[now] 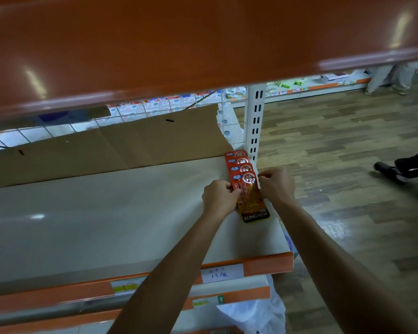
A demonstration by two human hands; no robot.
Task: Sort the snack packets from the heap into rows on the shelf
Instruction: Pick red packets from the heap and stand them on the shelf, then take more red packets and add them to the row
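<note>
We list, on the shelf (106, 225), at its right end: a row of snack packets (239, 162) running front to back, each overlapping the one behind. Our left hand (219, 196) grips the left edge of the front packet (252, 203), and our right hand (276, 184) pinches its right edge. Behind the row, a cardboard sheet (130, 143) stands along the shelf's back. An upright post (255, 121) stands just right of the row's far end. Below the front edge are a label (221, 273) and, lower still, a plastic bag (256, 314).

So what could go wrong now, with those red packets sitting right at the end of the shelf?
The front packet, pinched by the left hand and right hand, lies close to the right end of the shelf; a nudge might tip it off onto the floor. It also overlaps the row of packets behind, so adjusting it could drag those out of line.
</note>
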